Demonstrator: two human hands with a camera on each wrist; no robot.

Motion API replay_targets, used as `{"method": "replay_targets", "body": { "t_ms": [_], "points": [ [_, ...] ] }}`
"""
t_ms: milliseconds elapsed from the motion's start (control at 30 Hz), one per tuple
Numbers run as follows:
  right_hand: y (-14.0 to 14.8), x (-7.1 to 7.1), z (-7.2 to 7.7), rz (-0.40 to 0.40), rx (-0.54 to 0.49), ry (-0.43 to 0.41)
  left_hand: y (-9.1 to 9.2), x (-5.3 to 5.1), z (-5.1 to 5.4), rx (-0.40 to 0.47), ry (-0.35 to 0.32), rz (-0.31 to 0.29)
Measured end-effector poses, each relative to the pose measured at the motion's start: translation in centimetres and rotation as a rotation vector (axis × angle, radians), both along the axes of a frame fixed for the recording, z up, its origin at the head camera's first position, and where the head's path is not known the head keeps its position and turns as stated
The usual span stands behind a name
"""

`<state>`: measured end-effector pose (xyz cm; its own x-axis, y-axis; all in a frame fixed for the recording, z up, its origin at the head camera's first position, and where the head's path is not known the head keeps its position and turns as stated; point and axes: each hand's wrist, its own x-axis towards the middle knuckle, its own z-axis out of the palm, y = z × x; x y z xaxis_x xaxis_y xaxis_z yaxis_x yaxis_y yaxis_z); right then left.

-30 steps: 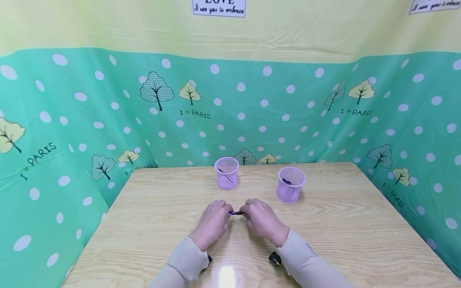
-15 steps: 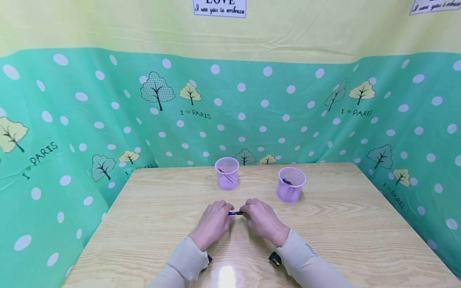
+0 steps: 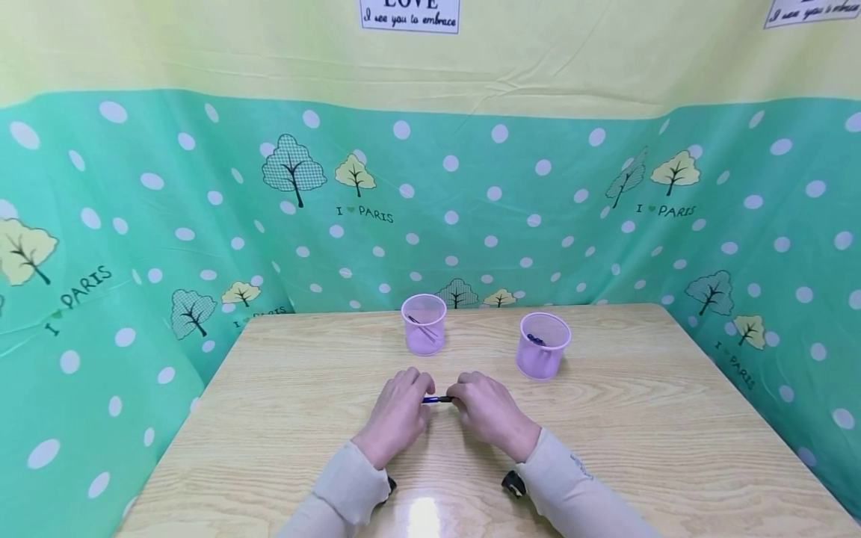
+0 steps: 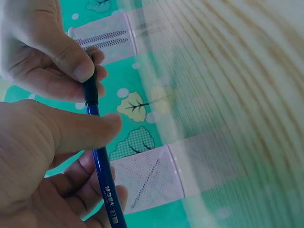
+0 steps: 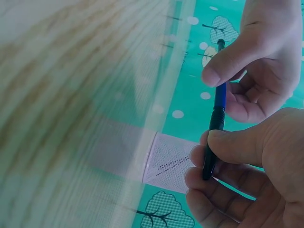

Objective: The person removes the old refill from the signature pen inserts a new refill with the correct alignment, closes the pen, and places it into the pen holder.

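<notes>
A ballpoint pen (image 3: 430, 400) with a blue barrel and a black grip section lies between the two hands, held just over the table. My left hand (image 3: 399, 415) pinches the blue barrel (image 4: 108, 187), its thumb across the pen and its fingers behind. White lettering and "0.7" show on that barrel in the left wrist view. The right hand (image 3: 492, 409) pinches the black front part (image 5: 207, 164) between thumb and fingers. In the right wrist view the pen's black back end (image 5: 221, 43) sticks out beyond the left thumb.
Two lilac mesh cups stand behind the hands on the wooden table (image 3: 303, 388). Thin sticks, one dark-tipped, lean in the left cup (image 3: 425, 344). Small dark blue pieces lie in the right cup (image 3: 538, 364). A patterned green curtain (image 3: 377, 254) hangs behind the table.
The left fingers have shifted slightly up and left along the pen, and a bit more blue barrel shows between the hands. My right hand and the cups look unmoved.
</notes>
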<state>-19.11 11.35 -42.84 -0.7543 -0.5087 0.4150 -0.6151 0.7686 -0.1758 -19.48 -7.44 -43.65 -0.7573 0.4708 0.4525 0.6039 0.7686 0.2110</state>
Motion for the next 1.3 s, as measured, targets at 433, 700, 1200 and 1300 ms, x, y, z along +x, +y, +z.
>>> {"method": "replay_targets", "body": {
  "t_ms": [433,700,1200,1300],
  "points": [
    [-0.01,0.01,-0.07,0.000,0.000,-0.017,0.00,-0.02,0.11,-0.031,-0.019,-0.012],
    [0.04,-0.06,-0.13,-0.004,0.003,-0.016,0.05,0.02,0.18,-0.067,-0.053,0.009],
    [0.11,0.05,0.06,-0.017,-0.003,-0.020,0.07,0.14,0.19,-0.076,-0.077,0.002],
    [0.10,0.04,0.07,-0.017,-0.002,-0.016,0.08,0.10,0.14,-0.069,-0.071,0.003]
  ]
}}
